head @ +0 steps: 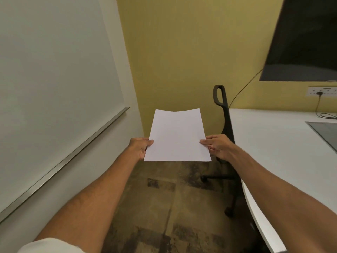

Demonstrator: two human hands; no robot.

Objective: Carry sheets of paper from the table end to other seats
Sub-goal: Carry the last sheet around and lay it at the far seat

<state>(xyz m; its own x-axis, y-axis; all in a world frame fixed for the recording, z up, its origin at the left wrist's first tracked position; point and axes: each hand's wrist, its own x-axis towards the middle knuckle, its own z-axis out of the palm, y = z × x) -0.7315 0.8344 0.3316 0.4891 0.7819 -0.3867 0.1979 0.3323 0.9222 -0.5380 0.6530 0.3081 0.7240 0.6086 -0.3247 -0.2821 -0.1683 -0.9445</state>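
A blank white sheet of paper [177, 136] is held flat in the air in front of me, above the floor. My left hand [140, 147] pinches its left edge, thumb on top. My right hand [218, 146] pinches its right edge the same way. The sheet's far edge sags slightly. The white table [280, 143] lies to my right, apart from the sheet. A black office chair [226, 125] is pushed in at the table's near corner, just behind my right hand.
A whiteboard with a metal tray [69, 159] runs along the left wall. A yellow wall stands ahead. A dark screen [306, 39] hangs at the upper right above a socket strip [321, 91] with cables. A grey inset panel [326, 132] sits in the tabletop. Patterned carpet [164, 207] is underfoot.
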